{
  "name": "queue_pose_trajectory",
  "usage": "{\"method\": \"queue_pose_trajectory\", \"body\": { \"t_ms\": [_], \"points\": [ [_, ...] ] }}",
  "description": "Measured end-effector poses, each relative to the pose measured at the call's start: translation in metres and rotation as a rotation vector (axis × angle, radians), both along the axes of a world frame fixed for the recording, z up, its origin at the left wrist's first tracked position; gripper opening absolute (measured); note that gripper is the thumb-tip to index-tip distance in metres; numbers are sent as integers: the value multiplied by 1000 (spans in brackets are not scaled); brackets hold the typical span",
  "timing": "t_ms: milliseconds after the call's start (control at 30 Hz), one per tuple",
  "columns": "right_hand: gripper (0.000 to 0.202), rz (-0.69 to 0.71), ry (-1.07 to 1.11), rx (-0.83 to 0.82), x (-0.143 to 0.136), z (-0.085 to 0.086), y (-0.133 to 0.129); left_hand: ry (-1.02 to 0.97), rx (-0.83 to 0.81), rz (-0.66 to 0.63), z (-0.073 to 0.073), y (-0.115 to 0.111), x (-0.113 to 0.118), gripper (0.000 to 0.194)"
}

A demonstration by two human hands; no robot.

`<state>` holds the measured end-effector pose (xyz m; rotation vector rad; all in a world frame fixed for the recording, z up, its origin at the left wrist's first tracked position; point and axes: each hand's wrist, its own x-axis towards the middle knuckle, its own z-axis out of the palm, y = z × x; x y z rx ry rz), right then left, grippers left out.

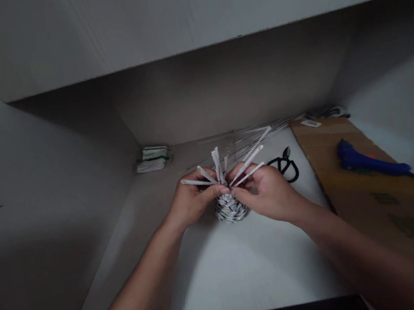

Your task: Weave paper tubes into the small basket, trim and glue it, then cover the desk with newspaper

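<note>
A small round woven paper basket (pixel 231 209) stands on the white surface in front of me. Several white rolled paper sticks (pixel 248 161) fan up and outward from its top. My left hand (pixel 195 196) is closed on the basket's upper left edge, its thumb pressed near the base of the sticks. From the other side my right hand (pixel 266 191) pinches the upper right edge, thumb and fingers close to the left thumb. Both sets of fingertips are partly hidden behind the sticks and the weave.
Black-handled scissors (pixel 286 165) lie just beyond my right hand. A cardboard sheet (pixel 356 193) on the right carries a blue glue gun (pixel 370 159) with a black cord. Thin sticks lie along the back, and a white-and-green packet (pixel 153 158) sits back left. An overhanging white panel (pixel 184 16) crosses above.
</note>
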<state>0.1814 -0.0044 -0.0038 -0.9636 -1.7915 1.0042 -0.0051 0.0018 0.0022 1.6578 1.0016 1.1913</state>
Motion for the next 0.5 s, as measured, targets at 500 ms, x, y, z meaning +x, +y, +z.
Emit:
{"method": "queue_pose_trajectory", "body": {
  "t_ms": [500],
  "points": [
    [7,-43,249,-126,-6,-6,5,17,81,-76,1,0,-4,16]
  ]
}}
